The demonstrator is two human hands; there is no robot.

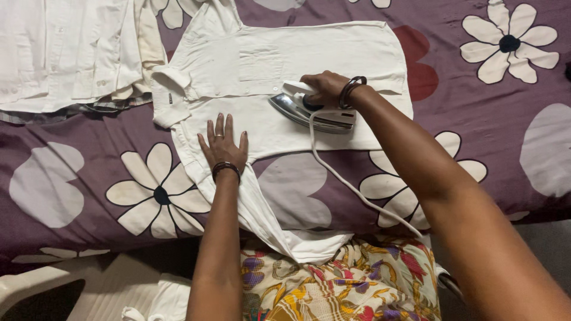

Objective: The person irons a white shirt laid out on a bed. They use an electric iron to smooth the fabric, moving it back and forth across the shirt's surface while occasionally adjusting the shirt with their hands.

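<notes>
White shirt [279, 77] spread on floral bed [464, 113]; left hand [223, 145] flat, fingers apart; right hand [324, 86] clamped on iron [309, 110].

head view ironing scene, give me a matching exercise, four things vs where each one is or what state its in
Things:
1. white short-sleeved shirt
2. silver and white electric iron
3. left hand
4. pile of folded white clothes

States:
A. pressed flat, fingers spread, on the shirt
B. stacked at top left
C. held by the right hand
D. spread on the purple flowered bedsheet

Pairs: 1-D, 2-C, 3-A, 4-B
</notes>
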